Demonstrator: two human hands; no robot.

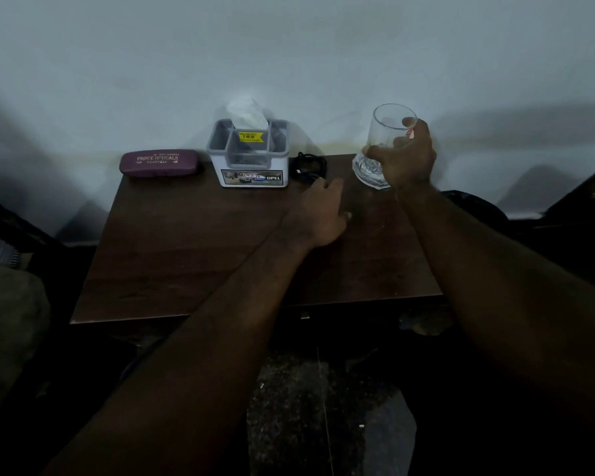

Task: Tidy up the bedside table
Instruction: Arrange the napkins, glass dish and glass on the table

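Head: right hand (404, 159) grasps faceted clear glass (382, 146).

Spectacle case (159, 167) reads "PRINCE OPTICALS"; organizer box (251, 156) reads "OPEL".

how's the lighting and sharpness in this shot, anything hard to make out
Head view: dim and bluish, with soft shadows on the wall; the glass in the right hand and the spectacle case print stay readable; the black object beside the organiser is too dark to identify; wide-angle bending at the edges; left hand slightly soft.
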